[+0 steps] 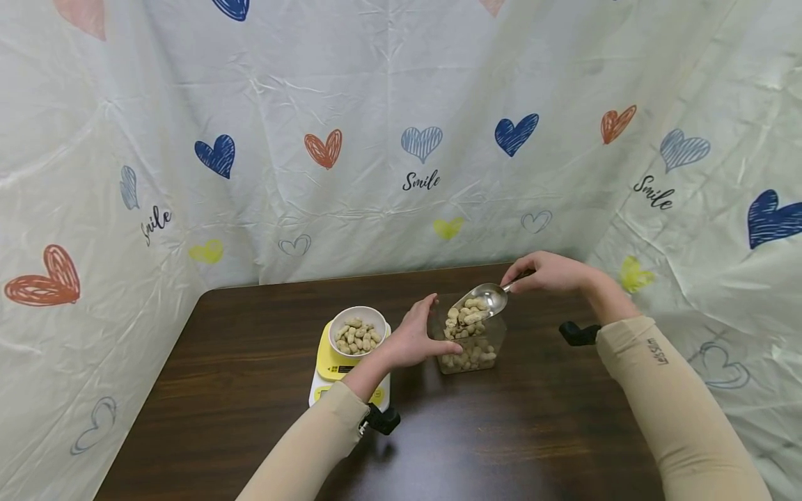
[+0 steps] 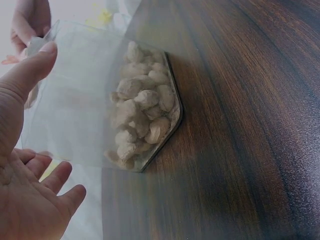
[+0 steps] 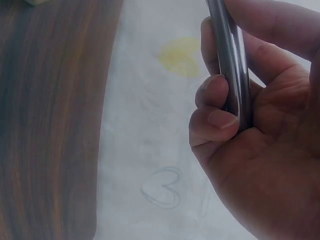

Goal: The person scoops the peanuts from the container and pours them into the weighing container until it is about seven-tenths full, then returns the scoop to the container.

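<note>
A clear plastic container (image 1: 468,367) partly filled with unshelled peanuts (image 2: 142,107) stands on the table. My left hand (image 1: 416,339) holds it at the left side, with the thumb across the near rim and the fingers spread along the wall. From the right, my right hand (image 1: 548,273) grips the handle (image 3: 232,65) of a metal scoop (image 1: 495,298). The scoop tilts down to the left over the container's mouth, with peanuts in its bowl. Left of the container, a white bowl (image 1: 334,330) of peanuts sits on a yellow and white kitchen scale (image 1: 327,364).
The dark wooden table (image 1: 250,390) has its back edge close to a white curtain (image 1: 357,236) printed with hearts. My left forearm passes over the near right part of the scale and covers some of its display and buttons.
</note>
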The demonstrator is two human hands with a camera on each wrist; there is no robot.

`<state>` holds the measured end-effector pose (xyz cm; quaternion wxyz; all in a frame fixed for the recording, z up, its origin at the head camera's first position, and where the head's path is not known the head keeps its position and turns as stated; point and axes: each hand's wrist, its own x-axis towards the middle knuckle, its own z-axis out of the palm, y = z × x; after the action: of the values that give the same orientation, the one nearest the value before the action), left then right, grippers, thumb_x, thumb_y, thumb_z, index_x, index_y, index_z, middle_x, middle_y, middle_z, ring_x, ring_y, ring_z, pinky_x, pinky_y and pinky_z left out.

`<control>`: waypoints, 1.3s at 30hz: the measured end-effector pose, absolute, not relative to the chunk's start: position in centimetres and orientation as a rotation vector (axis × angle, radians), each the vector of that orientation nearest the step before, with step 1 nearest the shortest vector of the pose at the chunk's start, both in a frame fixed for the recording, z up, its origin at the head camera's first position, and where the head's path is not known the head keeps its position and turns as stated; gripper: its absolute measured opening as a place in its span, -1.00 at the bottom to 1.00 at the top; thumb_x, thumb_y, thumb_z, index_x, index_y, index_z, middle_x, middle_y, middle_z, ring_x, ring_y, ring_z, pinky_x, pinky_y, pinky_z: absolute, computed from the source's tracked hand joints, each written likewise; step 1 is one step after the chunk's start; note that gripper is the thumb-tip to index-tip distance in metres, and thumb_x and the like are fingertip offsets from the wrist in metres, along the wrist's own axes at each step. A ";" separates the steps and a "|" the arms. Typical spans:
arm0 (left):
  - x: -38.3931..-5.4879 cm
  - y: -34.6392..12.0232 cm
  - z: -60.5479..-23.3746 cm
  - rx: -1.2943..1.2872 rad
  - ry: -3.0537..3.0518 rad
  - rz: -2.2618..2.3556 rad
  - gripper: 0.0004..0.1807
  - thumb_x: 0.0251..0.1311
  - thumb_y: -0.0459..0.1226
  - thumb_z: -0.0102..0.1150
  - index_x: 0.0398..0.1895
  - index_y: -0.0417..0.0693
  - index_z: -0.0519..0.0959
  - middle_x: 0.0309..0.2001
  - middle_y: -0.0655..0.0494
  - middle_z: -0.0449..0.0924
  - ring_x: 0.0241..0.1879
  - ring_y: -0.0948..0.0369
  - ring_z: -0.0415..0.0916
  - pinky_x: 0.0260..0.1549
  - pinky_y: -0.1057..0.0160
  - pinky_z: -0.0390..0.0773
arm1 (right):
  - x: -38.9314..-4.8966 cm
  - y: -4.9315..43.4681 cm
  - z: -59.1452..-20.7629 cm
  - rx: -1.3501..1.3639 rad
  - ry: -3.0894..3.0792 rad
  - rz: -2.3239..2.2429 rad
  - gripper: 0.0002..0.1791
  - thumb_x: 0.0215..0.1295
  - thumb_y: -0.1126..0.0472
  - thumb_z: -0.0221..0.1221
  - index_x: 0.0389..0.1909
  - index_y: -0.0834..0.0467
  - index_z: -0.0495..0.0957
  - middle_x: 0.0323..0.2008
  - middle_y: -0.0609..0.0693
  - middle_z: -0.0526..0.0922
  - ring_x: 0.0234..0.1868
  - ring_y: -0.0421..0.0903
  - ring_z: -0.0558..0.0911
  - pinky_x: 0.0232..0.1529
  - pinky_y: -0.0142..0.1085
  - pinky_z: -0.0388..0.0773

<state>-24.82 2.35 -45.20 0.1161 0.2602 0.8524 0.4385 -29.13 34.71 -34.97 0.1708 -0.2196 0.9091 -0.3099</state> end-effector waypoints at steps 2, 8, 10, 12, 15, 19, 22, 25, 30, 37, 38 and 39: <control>-24.8 2.4 -45.2 0.758 2.500 1.286 0.26 0.05 0.09 0.55 0.66 -0.03 -0.07 0.53 -0.04 0.12 0.45 0.04 0.22 0.33 0.02 0.33 | -29.0 34.8 -34.9 -0.608 2.582 -0.886 -0.75 0.40 0.08 0.31 0.01 0.08 0.73 -0.05 0.00 0.70 -0.05 -0.02 0.61 0.00 -0.06 0.54; -24.8 2.4 -45.2 0.746 2.503 1.272 0.27 0.05 0.08 0.55 0.67 0.00 -0.09 0.54 -0.02 0.11 0.44 0.09 0.22 0.33 0.03 0.33 | -28.9 35.2 -35.1 -0.600 2.590 -0.897 -0.74 0.40 0.07 0.31 0.02 0.07 0.73 -0.02 0.00 0.69 -0.01 -0.02 0.59 0.00 -0.10 0.53; -24.8 2.4 -45.1 0.747 2.502 1.273 0.27 0.05 0.09 0.55 0.67 0.00 -0.09 0.53 -0.02 0.11 0.44 0.09 0.22 0.32 0.03 0.33 | -28.8 35.3 -35.2 -0.603 2.591 -0.899 -0.73 0.40 0.07 0.31 0.02 0.07 0.73 0.01 0.01 0.69 0.01 -0.02 0.58 0.01 -0.12 0.52; -24.8 2.4 -45.1 0.747 2.501 1.272 0.28 0.04 0.10 0.55 0.67 0.01 -0.09 0.54 -0.02 0.10 0.44 0.10 0.22 0.32 0.03 0.33 | -28.8 35.3 -35.3 -0.614 2.591 -0.903 -0.73 0.41 0.06 0.30 0.03 0.08 0.73 0.03 0.02 0.68 0.04 -0.02 0.58 0.01 -0.14 0.53; -24.8 2.3 -45.2 0.753 2.501 1.273 0.29 0.03 0.15 0.54 0.67 0.01 -0.09 0.54 -0.02 0.10 0.44 0.10 0.22 0.32 0.03 0.33 | -28.7 35.3 -35.4 -0.613 2.587 -0.915 -0.72 0.42 0.07 0.30 0.04 0.10 0.73 0.04 0.04 0.68 0.05 -0.01 0.59 0.01 -0.16 0.53; -24.8 2.3 -45.3 0.756 2.502 1.274 0.31 0.02 0.18 0.53 0.67 0.01 -0.11 0.55 -0.01 0.09 0.44 0.11 0.22 0.33 0.03 0.33 | -28.5 35.3 -35.5 -0.597 2.588 -0.934 -0.71 0.42 0.06 0.30 0.05 0.10 0.72 0.06 0.04 0.67 0.06 -0.02 0.60 0.02 -0.14 0.53; -24.7 2.3 -45.3 0.753 2.501 1.285 0.34 0.02 0.17 0.53 0.68 0.00 -0.15 0.56 0.00 0.07 0.46 0.11 0.20 0.35 0.03 0.30 | -28.4 35.3 -35.6 -0.585 2.597 -0.950 -0.72 0.41 0.05 0.30 0.03 0.08 0.73 0.07 0.03 0.68 0.07 -0.02 0.60 0.04 -0.10 0.52; -24.6 2.3 -45.3 0.749 2.496 1.299 0.39 0.01 0.16 0.54 0.69 0.01 -0.25 0.58 0.01 0.02 0.48 0.10 0.15 0.38 0.01 0.25 | -28.3 35.3 -35.6 -0.573 2.610 -0.972 -0.73 0.40 0.04 0.31 0.01 0.06 0.74 0.06 0.02 0.69 0.08 0.00 0.61 0.05 -0.07 0.51; -24.2 1.7 -44.6 0.760 2.512 1.308 0.46 -0.03 0.17 0.56 0.68 0.05 -0.33 0.61 0.04 -0.04 0.55 0.09 -0.02 0.43 -0.01 0.14 | -27.9 35.2 -35.5 -0.575 2.623 -1.016 -0.73 0.42 0.05 0.30 0.03 0.07 0.73 0.06 0.02 0.68 0.09 0.03 0.60 0.03 -0.08 0.53; -23.9 -0.3 -42.5 0.802 2.532 1.337 0.40 -0.01 0.20 0.53 0.69 0.11 -0.27 0.62 0.13 -0.07 0.58 0.13 -0.14 0.45 -0.02 0.08 | -27.3 34.7 -35.0 -0.575 2.645 -1.062 -0.70 0.45 0.03 0.27 0.08 0.07 0.71 0.10 0.03 0.67 0.10 0.02 0.60 0.02 -0.08 0.54; -23.9 -0.7 -42.1 0.806 2.534 1.340 0.39 0.00 0.20 0.52 0.69 0.12 -0.27 0.62 0.15 -0.07 0.58 0.13 -0.13 0.45 -0.02 0.09 | -27.2 34.5 -35.0 -0.574 2.652 -1.060 -0.69 0.46 0.03 0.26 0.09 0.06 0.71 0.11 0.03 0.67 0.10 0.02 0.60 0.01 -0.09 0.54; -23.9 -1.1 -41.8 0.810 2.540 1.332 0.38 0.01 0.21 0.51 0.69 0.16 -0.27 0.63 0.18 -0.08 0.57 0.15 -0.12 0.45 -0.01 0.10 | -27.2 34.4 -35.0 -0.574 2.658 -1.059 -0.69 0.46 0.02 0.25 0.10 0.06 0.70 0.12 0.04 0.66 0.10 0.01 0.60 0.01 -0.09 0.54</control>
<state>-23.89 -1.12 -41.82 0.0804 0.2708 0.8495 0.4455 -27.20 34.43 -35.02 0.1114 -0.1955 0.9051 -0.3607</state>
